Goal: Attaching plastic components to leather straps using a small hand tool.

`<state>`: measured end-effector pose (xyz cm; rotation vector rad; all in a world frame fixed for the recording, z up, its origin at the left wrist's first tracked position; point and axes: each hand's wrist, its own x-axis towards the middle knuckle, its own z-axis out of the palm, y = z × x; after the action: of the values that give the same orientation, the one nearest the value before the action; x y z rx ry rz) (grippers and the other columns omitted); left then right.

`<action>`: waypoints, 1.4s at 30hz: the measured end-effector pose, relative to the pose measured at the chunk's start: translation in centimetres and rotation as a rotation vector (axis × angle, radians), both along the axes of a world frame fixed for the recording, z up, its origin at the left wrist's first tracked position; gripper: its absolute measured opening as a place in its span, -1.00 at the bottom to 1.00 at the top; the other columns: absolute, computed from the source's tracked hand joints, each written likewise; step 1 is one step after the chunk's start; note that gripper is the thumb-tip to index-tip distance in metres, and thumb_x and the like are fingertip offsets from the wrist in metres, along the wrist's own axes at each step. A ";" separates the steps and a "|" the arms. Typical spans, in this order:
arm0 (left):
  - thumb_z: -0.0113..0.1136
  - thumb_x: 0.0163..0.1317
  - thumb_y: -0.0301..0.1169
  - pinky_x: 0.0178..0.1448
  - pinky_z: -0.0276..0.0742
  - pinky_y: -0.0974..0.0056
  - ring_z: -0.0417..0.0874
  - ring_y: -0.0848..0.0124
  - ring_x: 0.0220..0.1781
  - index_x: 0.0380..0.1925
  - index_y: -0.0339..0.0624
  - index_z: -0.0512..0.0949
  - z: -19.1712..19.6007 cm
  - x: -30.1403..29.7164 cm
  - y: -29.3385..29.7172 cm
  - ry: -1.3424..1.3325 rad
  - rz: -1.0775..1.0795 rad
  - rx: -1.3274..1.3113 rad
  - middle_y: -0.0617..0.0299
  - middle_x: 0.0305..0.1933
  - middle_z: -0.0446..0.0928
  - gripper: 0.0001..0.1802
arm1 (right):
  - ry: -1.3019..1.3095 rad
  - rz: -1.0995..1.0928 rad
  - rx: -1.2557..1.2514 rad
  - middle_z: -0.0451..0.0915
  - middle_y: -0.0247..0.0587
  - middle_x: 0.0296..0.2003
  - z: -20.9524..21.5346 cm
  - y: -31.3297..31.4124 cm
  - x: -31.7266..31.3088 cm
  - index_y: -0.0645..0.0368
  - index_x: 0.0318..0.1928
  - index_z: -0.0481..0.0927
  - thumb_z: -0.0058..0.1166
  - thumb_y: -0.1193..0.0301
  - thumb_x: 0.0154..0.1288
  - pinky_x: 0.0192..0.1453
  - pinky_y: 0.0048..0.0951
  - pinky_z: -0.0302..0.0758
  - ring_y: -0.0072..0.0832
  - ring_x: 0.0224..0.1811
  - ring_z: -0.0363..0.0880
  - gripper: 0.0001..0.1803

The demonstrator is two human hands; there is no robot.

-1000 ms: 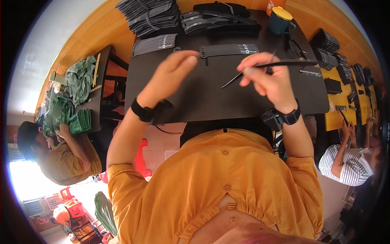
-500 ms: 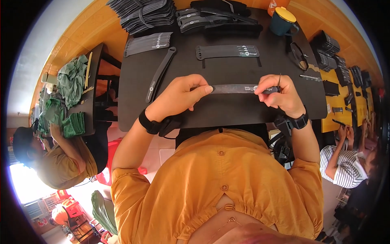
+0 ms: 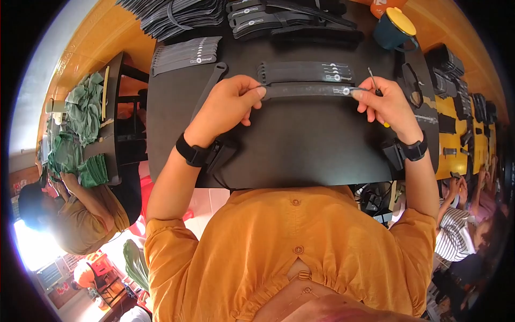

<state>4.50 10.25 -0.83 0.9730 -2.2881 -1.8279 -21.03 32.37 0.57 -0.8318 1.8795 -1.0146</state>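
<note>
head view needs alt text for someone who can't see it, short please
Seen from above, a person in an orange shirt holds a flat grey strap stretched between the left hand and right hand over a black table. The right hand also grips a thin tool; more straps lie stacked behind.

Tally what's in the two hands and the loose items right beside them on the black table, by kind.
Dark strap held stretched between left hand and right hand: 1
Thin tool in right hand: 1
Loose strap lying diagonally by left hand: 1
Teal cup with yellow lid: 1
Total: 4
</note>
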 end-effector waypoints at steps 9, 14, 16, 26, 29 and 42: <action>0.29 0.30 -0.25 -0.50 0.23 0.48 0.35 0.68 -0.57 -0.35 -0.28 0.62 -1.9 -1.7 -1.6 -0.050 0.011 -0.282 0.37 -0.52 0.55 -0.73 | 0.079 -0.038 0.052 0.57 -0.41 -0.57 -1.8 -1.4 -1.6 0.15 -0.34 0.58 0.24 0.23 0.33 -0.67 -0.70 0.20 -0.77 -0.65 0.44 -0.75; 0.33 0.27 -0.23 -0.65 0.18 0.48 0.33 0.68 -0.70 -0.33 -0.28 0.62 -0.8 -2.0 -1.3 -0.147 0.129 -0.097 0.38 -0.59 0.49 -0.71 | 0.087 -0.049 0.076 0.53 -0.44 -0.60 -1.7 -1.5 -1.6 0.12 -0.38 0.56 0.29 0.23 0.29 -0.67 -0.70 0.20 -0.78 -0.68 0.41 -0.74; 0.34 0.27 -0.23 -0.68 0.16 0.48 0.31 0.67 -0.73 -0.34 -0.29 0.62 -0.7 -2.1 -1.3 -0.157 0.135 -0.090 0.38 -0.59 0.48 -0.71 | 0.095 -0.066 0.088 0.53 -0.44 -0.60 -1.7 -1.5 -1.5 0.12 -0.38 0.56 0.29 0.23 0.29 -0.67 -0.70 0.20 -0.78 -0.69 0.40 -0.74; 0.33 0.24 -0.17 -0.67 0.31 0.40 0.40 0.57 -0.73 -0.38 -0.31 0.64 -0.6 -2.4 -1.3 -0.205 0.133 -0.114 0.31 -0.63 0.52 -0.65 | 0.080 -0.115 0.116 0.53 -0.43 -0.61 -1.4 -1.6 -1.3 0.16 -0.33 0.59 0.23 0.26 0.33 -0.67 -0.68 0.23 -0.76 -0.70 0.41 -0.77; 0.33 0.24 -0.17 -0.67 0.30 0.40 0.39 0.57 -0.73 -0.38 -0.32 0.64 -0.4 -2.5 -1.1 -0.228 0.154 -0.121 0.31 -0.64 0.51 -0.64 | 0.073 -0.076 0.081 0.54 -0.41 -0.61 -1.8 -1.5 -1.7 0.19 -0.31 0.60 0.20 0.27 0.34 -0.66 -0.65 0.26 -0.73 -0.70 0.42 -0.77; 0.31 0.29 -0.22 -0.72 0.15 0.47 0.31 0.65 -0.78 -0.36 -0.29 0.60 -0.2 -2.8 -0.6 -0.231 0.178 -0.123 0.37 -0.64 0.45 -0.69 | 0.129 -0.099 0.163 0.57 -0.35 -0.61 -1.3 -1.9 -1.4 0.23 -0.31 0.61 0.21 0.26 0.31 -0.68 -0.61 0.32 -0.69 -0.69 0.47 -0.74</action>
<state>1.75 9.60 -1.03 1.3800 -2.3154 -1.5583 -22.38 30.44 -0.69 -0.7301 2.1000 -0.8705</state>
